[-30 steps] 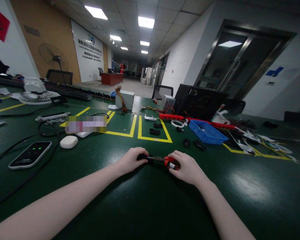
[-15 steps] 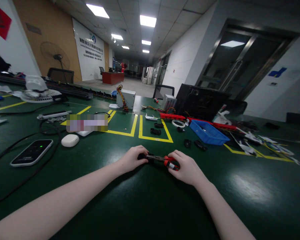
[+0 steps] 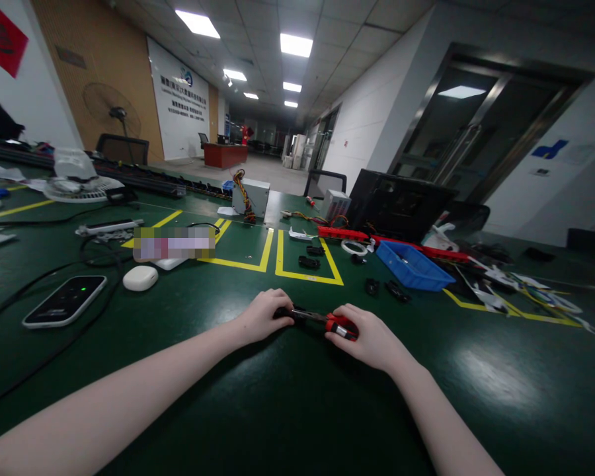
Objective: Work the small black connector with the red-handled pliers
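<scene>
My right hand is closed around the red and black handles of a pair of long-nose pliers, whose metal jaws point left. My left hand pinches a small black part, mostly hidden by the fingers. The plier tips reach this black part, close to my left thumb and fingertips; whether the jaws grip it I cannot tell. Both hands are low over the green table. Beyond them, small black parts lie inside a yellow taped outline.
A blue tray stands to the right, with black pieces before it. On the left are a white earbud-style case, a black-faced device and loose black cables. Farther back stand a power supply and a black computer case.
The plier handles look squeezed closer together in my right hand. My left hand keeps its pinch on the black part. The view has shifted slightly.
</scene>
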{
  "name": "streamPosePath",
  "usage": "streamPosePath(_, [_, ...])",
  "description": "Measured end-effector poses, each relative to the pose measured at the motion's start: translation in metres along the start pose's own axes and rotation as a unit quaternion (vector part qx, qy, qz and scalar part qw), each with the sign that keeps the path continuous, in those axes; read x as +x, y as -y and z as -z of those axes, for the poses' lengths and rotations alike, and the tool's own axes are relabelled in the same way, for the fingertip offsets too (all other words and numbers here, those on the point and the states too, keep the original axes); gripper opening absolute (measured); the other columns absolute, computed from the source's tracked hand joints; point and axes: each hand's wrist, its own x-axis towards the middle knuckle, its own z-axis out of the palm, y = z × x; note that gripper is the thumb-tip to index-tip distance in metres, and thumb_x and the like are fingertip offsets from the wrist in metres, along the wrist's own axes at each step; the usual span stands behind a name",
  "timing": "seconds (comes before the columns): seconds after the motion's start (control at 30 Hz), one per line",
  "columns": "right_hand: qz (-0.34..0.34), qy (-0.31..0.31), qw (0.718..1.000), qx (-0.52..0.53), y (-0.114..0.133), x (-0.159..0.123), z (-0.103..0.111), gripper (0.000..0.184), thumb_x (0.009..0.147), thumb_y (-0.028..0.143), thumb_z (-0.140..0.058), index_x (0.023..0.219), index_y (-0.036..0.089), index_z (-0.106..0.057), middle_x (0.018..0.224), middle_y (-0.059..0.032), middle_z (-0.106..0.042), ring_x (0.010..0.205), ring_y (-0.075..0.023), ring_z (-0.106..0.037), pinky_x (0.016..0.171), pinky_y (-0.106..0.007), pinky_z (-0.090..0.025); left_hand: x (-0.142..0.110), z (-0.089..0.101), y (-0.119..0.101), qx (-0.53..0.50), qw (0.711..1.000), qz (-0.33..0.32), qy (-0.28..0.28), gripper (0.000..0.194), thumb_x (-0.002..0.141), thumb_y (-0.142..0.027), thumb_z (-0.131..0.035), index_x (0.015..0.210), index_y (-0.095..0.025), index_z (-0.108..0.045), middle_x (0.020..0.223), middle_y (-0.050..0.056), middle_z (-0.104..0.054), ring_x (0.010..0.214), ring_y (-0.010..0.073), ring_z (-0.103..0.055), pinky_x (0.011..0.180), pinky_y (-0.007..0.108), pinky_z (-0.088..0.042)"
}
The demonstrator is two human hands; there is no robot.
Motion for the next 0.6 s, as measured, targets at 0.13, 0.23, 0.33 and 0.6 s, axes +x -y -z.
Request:
streamPosePath(0.13, [-0.015, 0.011, 1.0, 0.011, 0.0018, 0.0005, 0.0008, 0.034, 0.084, 0.053, -0.054, 0.096, 0.022, -0.063, 0.093, -0.004, -0.063, 0.078, -0.0168, -0.058, 0.067, -0.03, -0.045, 0.0001, -0.0012, 0.0008, 0.002, 1.0, -0.003, -0.006, 0.01, 0.079, -0.02, -0.07, 0.087, -0.018, -0.064, 0.1, 0.005, -0.063, 0.093, 0.0212, -0.058, 0.086, 0.037, -0.044])
streamPosePath(0.23, [-0.019, 0.016, 0.999, 0.02, 0.0024, 0.0007, 0.0, 0.035, 0.084, 0.054, -0.053, 0.094, 0.022, -0.064, 0.091, -0.0042, -0.064, 0.077, -0.0168, -0.058, 0.065, -0.03, -0.044, 0.0003, -0.0021, 0.0019, -0.006, 1.0, -0.005, -0.012, 0.009, 0.079, -0.02, -0.07, 0.085, -0.017, -0.064, 0.099, 0.005, -0.063, 0.093, 0.0206, -0.058, 0.086, 0.036, -0.045])
streamPosePath(0.33, [-0.025, 0.023, 0.999, 0.034, 0.0033, 0.0008, 0.0, 0.036, 0.085, 0.054, -0.052, 0.096, 0.022, -0.065, 0.092, -0.0048, -0.065, 0.078, -0.0173, -0.059, 0.065, -0.03, -0.045, 0.0002, -0.0026, 0.0029, -0.012, 1.0, -0.007, -0.018, 0.009, 0.078, -0.018, -0.07, 0.085, -0.017, -0.064, 0.099, 0.005, -0.062, 0.094, 0.0206, -0.058, 0.086, 0.036, -0.046])
streamPosePath(0.6, [-0.044, 0.046, 0.997, 0.04, 0.005, 0.0007, 0.0016, 0.038, 0.084, 0.057, -0.051, 0.089, 0.022, -0.065, 0.086, -0.0035, -0.065, 0.072, -0.0162, -0.058, 0.06, -0.029, -0.042, 0.0, -0.0018, 0.0003, -0.05, 0.996, -0.037, -0.067, 0.012, 0.077, -0.008, -0.067, 0.084, -0.017, -0.068, 0.101, 0.005, -0.059, 0.097, 0.0186, -0.059, 0.086, 0.032, -0.049])
